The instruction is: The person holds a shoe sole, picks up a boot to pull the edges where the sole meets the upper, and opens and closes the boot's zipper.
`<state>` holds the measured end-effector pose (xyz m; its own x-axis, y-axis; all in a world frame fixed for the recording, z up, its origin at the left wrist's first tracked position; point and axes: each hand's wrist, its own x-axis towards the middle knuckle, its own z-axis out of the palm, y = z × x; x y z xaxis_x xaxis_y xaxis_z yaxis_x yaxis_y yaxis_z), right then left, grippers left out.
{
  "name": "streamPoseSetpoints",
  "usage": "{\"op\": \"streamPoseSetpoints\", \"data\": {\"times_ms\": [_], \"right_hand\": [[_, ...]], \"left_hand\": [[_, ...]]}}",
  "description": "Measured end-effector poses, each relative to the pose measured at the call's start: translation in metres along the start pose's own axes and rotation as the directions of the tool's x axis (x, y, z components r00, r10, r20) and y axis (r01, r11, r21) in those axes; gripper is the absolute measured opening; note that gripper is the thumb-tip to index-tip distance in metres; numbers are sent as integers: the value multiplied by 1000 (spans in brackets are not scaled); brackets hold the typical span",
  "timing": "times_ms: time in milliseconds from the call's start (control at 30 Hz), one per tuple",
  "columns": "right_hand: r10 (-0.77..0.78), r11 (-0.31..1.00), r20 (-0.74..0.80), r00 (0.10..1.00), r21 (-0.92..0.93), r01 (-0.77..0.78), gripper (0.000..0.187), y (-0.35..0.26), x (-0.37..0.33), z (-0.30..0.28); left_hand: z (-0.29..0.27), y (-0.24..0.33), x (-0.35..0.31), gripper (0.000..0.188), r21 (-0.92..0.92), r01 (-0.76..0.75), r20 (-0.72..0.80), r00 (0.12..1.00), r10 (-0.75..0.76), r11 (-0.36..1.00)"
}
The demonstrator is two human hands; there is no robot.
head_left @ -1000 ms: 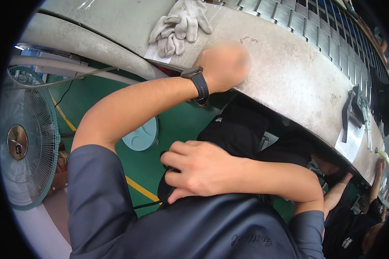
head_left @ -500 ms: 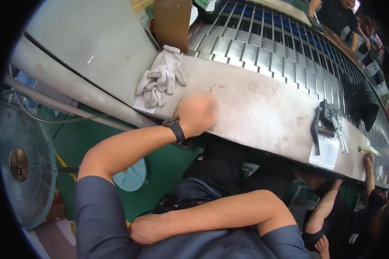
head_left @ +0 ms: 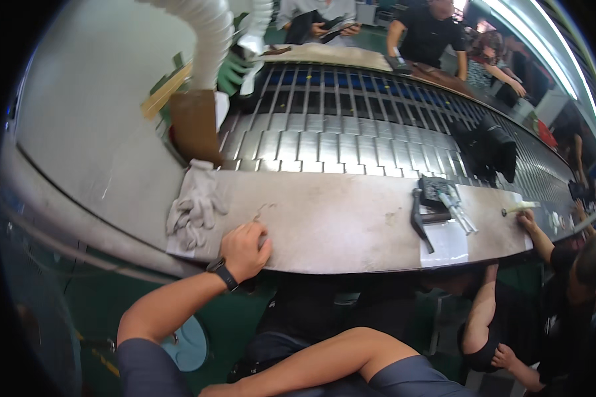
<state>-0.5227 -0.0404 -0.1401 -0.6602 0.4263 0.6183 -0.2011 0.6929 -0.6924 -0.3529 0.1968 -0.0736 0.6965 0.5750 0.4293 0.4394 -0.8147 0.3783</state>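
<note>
My left hand [head_left: 245,250], with a dark watch [head_left: 221,272] on its wrist, rests on the near edge of the pale worktop [head_left: 324,221]. Its fingers are curled in; whether anything is inside them is hidden. Close by on the left lies a crumpled pair of whitish work gloves [head_left: 197,205], not touched by the hand. My right forearm crosses low in front of my body. Only a sliver of my right hand [head_left: 220,390] shows at the lower edge, its fingers cut off from view.
Beyond the worktop runs a slatted metal conveyor [head_left: 338,142]. A brown board [head_left: 195,126] and a white ribbed hose [head_left: 208,40] stand at its left. Rightward lie a black curved tool [head_left: 419,221] and white-tipped tubes [head_left: 458,212]. Other people work at the right and far side.
My view has tilted up, showing more of the far side and the people there. My left hand stays at the worktop edge by the gloves; my right hand has slipped mostly out of view.
</note>
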Motion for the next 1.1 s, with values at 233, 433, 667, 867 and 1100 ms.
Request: {"op": "streamPoseSetpoints", "data": {"times_ms": [233,433,667,867,1100], "right_hand": [[30,989,103,994,144,-45,24,-23,-26,-77],[120,985,92,988,110,-130,26,-16,-39,-113],[199,976,53,979,83,-203,28,-11,-50,-136],[239,966,33,970,91,-241,30,-8,-53,-150],[286,951,36,957,115,-289,33,-11,-61,-165]], "left_hand": [[4,1,0,14,-47,1,-17,1000,-2,999],[4,-6,-4,14,-39,-16,-51,999,14,999],[14,-10,-6,13,-72,-1,-39,999,-2,997],[11,-10,-6,11,-93,17,-27,999,-19,995],[-3,-14,-12,29,51,-44,68,997,40,998]]}}
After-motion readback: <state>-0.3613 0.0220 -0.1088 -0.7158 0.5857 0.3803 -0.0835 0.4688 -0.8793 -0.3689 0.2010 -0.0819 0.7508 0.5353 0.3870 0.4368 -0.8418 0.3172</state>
